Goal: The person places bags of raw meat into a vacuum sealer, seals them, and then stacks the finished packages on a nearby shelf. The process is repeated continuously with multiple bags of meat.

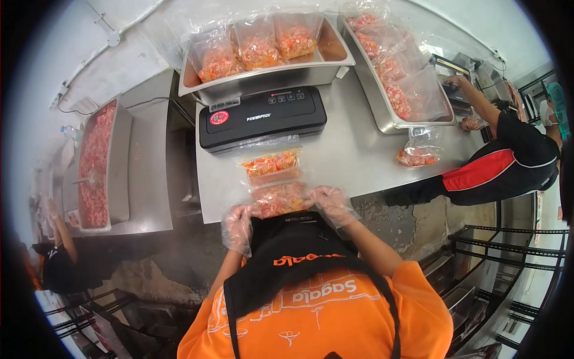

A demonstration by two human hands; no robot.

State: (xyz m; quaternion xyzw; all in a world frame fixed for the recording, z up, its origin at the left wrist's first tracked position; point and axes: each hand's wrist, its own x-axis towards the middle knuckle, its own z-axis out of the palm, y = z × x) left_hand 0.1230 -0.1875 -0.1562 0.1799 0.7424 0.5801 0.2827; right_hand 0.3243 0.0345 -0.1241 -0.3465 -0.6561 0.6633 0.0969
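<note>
My left hand (238,228) and my right hand (334,204), both in clear plastic gloves, grip the two sides of a clear bag of minced meat mix (281,199) at the steel table's near edge. Just beyond it lies another clear bag (271,164) with orange and red pieces in its filling. The open end of a bag reaches the front of a black Powerpack vacuum sealer (263,117); how far it goes in cannot be told. The sealer's lid looks lowered.
Behind the sealer, a steel pan (278,74) holds several filled bags. Another pan of bags (415,124) stands to the right, with a filled bag (418,157) before it. A co-worker (497,157) is at the right. Minced meat fills a pan (119,166) on the left table (150,179).
</note>
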